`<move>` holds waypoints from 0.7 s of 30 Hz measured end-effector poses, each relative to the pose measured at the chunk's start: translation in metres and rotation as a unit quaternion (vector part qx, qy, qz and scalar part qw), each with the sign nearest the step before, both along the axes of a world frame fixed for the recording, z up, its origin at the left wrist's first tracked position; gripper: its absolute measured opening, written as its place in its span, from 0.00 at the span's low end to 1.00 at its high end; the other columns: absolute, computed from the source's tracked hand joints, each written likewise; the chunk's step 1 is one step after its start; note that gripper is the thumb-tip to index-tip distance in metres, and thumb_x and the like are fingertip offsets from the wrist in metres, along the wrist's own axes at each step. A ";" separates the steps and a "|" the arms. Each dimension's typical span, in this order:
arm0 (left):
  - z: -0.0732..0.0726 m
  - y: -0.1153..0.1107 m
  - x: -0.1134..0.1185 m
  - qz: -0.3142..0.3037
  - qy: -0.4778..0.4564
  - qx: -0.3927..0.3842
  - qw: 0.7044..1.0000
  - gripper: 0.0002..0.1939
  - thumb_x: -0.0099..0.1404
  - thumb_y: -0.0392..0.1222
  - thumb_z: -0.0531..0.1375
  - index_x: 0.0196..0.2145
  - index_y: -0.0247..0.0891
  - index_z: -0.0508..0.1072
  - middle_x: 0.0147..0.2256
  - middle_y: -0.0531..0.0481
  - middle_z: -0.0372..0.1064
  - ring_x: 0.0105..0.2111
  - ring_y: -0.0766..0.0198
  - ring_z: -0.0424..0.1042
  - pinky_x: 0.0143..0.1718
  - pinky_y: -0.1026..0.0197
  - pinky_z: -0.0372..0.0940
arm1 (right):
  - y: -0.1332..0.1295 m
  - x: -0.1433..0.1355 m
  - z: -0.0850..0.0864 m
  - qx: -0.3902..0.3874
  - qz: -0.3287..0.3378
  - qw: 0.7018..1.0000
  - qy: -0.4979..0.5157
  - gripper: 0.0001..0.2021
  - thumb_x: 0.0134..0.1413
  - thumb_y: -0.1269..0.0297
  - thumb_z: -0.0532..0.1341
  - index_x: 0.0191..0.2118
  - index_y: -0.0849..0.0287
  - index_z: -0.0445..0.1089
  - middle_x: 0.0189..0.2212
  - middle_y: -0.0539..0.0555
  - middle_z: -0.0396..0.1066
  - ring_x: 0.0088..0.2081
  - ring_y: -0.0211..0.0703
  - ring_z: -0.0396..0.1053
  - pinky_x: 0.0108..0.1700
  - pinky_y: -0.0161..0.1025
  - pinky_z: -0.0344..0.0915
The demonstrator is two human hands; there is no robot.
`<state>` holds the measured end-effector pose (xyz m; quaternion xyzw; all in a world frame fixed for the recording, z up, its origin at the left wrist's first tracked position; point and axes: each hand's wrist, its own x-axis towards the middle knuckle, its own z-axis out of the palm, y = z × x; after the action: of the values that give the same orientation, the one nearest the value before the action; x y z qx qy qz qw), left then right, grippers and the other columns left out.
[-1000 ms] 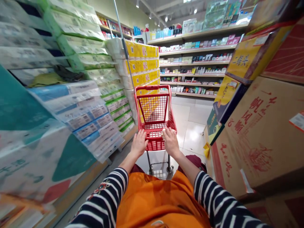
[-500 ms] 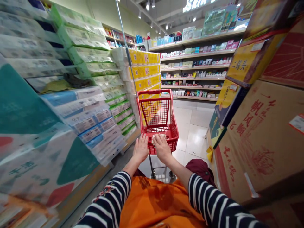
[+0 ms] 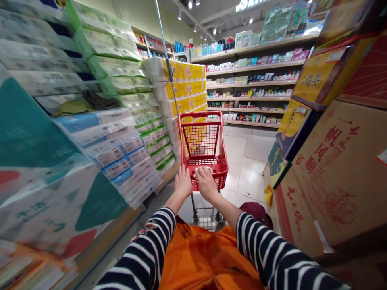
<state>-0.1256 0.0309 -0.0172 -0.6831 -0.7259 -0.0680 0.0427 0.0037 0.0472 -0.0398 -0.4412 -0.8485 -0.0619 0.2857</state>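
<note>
A red plastic shopping cart [image 3: 200, 140] with a grid basket stands upright in front of me in the head view. My left hand [image 3: 183, 181] rests at the near left corner of its rim, palm down, fingers stretched forward and holding nothing. On the near edge of the basket, my right hand [image 3: 206, 182] presses a crumpled whitish cloth [image 3: 197, 170] against the red rim. The cloth shows only at the fingertips; the rest is hidden under the hand.
Packs of tissue [image 3: 121, 159] are stacked along the left, with yellow packs [image 3: 189, 86] behind the cart. Cardboard boxes [image 3: 335, 169] line the right side. Stocked shelves [image 3: 248, 84] stand ahead across a tiled floor [image 3: 246, 173].
My left hand has shifted slightly right and its fingers lie closer to the cart's corner. The cart and surroundings appear slightly shifted in the view.
</note>
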 end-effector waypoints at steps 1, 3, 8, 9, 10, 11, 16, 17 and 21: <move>-0.002 0.001 -0.003 -0.012 -0.009 0.006 1.000 0.33 0.56 0.32 0.51 0.60 0.28 0.52 0.64 0.33 0.38 0.64 0.49 0.39 0.59 0.48 0.50 | 0.000 -0.006 0.000 0.003 0.013 1.000 -0.003 0.20 0.58 0.74 0.49 0.56 0.64 0.63 0.59 0.61 0.58 0.62 0.52 0.49 0.60 0.52 0.50; -0.006 0.001 -0.010 -0.037 -0.030 0.027 0.999 0.35 0.55 0.32 0.52 0.61 0.26 0.50 0.64 0.31 0.39 0.64 0.50 0.39 0.59 0.50 0.51 | 0.002 -0.006 -0.002 0.010 0.022 1.000 -0.012 0.21 0.58 0.74 0.50 0.56 0.64 0.62 0.59 0.61 0.57 0.62 0.52 0.48 0.60 0.52 0.50; -0.015 -0.005 -0.021 -0.015 -0.098 0.040 0.994 0.37 0.56 0.32 0.53 0.61 0.23 0.46 0.64 0.32 0.38 0.64 0.51 0.38 0.61 0.49 0.47 | 0.010 0.040 -0.009 0.035 -0.042 0.998 -0.009 0.24 0.55 0.78 0.49 0.59 0.65 0.59 0.61 0.61 0.54 0.63 0.54 0.43 0.61 0.54 0.47; -0.016 -0.006 -0.021 -0.009 -0.111 0.032 0.993 0.37 0.56 0.32 0.52 0.62 0.23 0.45 0.64 0.33 0.38 0.64 0.52 0.38 0.61 0.48 0.46 | 0.012 0.046 -0.011 0.039 -0.055 0.998 -0.002 0.25 0.55 0.79 0.49 0.59 0.66 0.58 0.61 0.62 0.54 0.64 0.54 0.42 0.61 0.55 0.47; -0.016 -0.007 -0.020 -0.005 -0.121 0.025 0.992 0.37 0.56 0.31 0.52 0.62 0.25 0.45 0.64 0.34 0.38 0.64 0.53 0.38 0.61 0.48 0.45 | 0.013 0.049 -0.013 0.042 -0.064 0.997 0.005 0.25 0.55 0.79 0.48 0.59 0.67 0.57 0.61 0.62 0.54 0.64 0.54 0.42 0.61 0.55 0.47; -0.015 -0.007 -0.020 -0.001 -0.130 0.021 0.991 0.37 0.56 0.31 0.52 0.62 0.27 0.44 0.64 0.36 0.38 0.64 0.53 0.38 0.61 0.46 0.44 | 0.013 0.048 -0.015 0.043 -0.069 0.997 0.013 0.25 0.55 0.78 0.48 0.59 0.67 0.57 0.60 0.63 0.54 0.64 0.54 0.42 0.60 0.55 0.48; -0.013 -0.004 -0.023 -0.005 -0.154 0.011 0.988 0.39 0.55 0.28 0.50 0.63 0.34 0.42 0.65 0.40 0.39 0.64 0.56 0.40 0.61 0.45 0.45 | 0.012 -0.005 -0.018 0.036 0.000 0.999 0.012 0.23 0.57 0.76 0.49 0.58 0.65 0.59 0.60 0.62 0.54 0.63 0.52 0.44 0.60 0.54 0.49; -0.013 -0.004 -0.025 -0.009 -0.158 0.011 0.987 0.39 0.55 0.28 0.50 0.64 0.34 0.41 0.65 0.41 0.39 0.64 0.57 0.41 0.61 0.46 0.46 | 0.012 -0.019 -0.017 0.035 0.020 0.999 0.004 0.23 0.57 0.75 0.49 0.58 0.65 0.59 0.60 0.62 0.54 0.63 0.52 0.44 0.60 0.53 0.49; -0.009 -0.005 -0.034 -0.022 -0.153 0.006 0.988 0.40 0.56 0.28 0.49 0.64 0.36 0.39 0.64 0.43 0.42 0.63 0.60 0.44 0.61 0.48 0.47 | 0.009 -0.047 -0.011 0.039 0.066 0.996 -0.036 0.23 0.58 0.72 0.51 0.59 0.65 0.57 0.61 0.62 0.53 0.63 0.54 0.44 0.60 0.53 0.49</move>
<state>-0.1595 0.0261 -0.0263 -0.6806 -0.7079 -0.1768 -0.0664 -0.0434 0.0565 -0.0509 -0.3704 -0.8824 -0.0915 0.2752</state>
